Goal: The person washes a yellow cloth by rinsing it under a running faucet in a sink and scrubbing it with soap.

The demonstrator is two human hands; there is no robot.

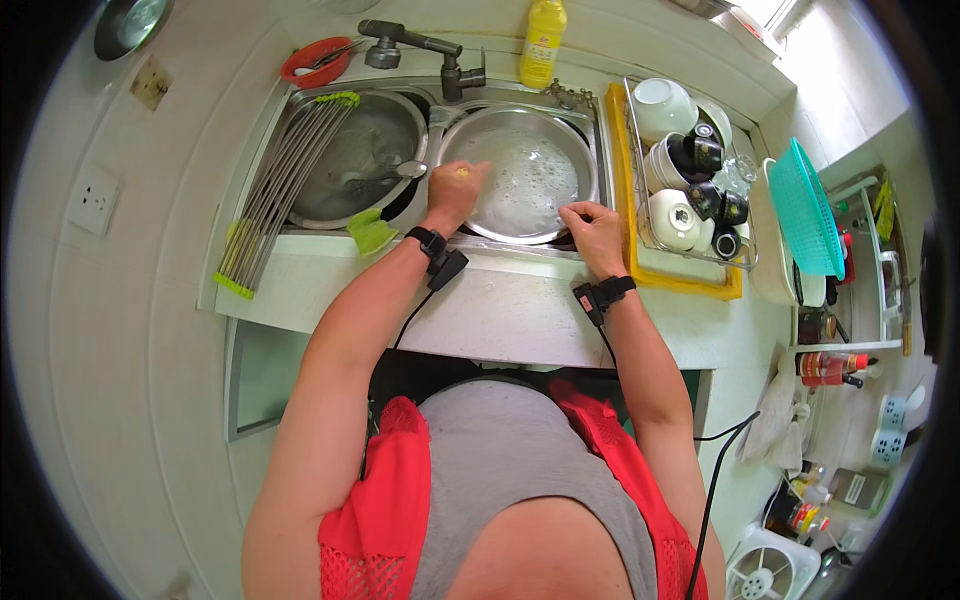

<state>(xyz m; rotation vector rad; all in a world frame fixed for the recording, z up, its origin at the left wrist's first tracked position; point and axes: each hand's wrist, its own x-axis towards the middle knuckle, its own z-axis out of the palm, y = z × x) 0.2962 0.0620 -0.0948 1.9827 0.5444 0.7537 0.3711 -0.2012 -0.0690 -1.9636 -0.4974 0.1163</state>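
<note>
A round steel basin of cloudy, foamy water sits in the right sink. My left hand is curled at the basin's left rim, its fingertips blurred over the water. A small yellow spot shows at its fingers, too small to name. At the lower right rim is my right hand, thumb and forefinger close together over the inner edge; whether it grips anything is hidden. Left of my left hand, a spoon rests at the edge of a second steel basin holding murky water. A green cloth lies on the sink's front edge.
A roll-up drying rack spans the left sink's side. Behind stand a dark faucet, a red plastic basket and a yellow bottle. To the right, a wire dish rack holds several bowls and cups beside a turquoise colander.
</note>
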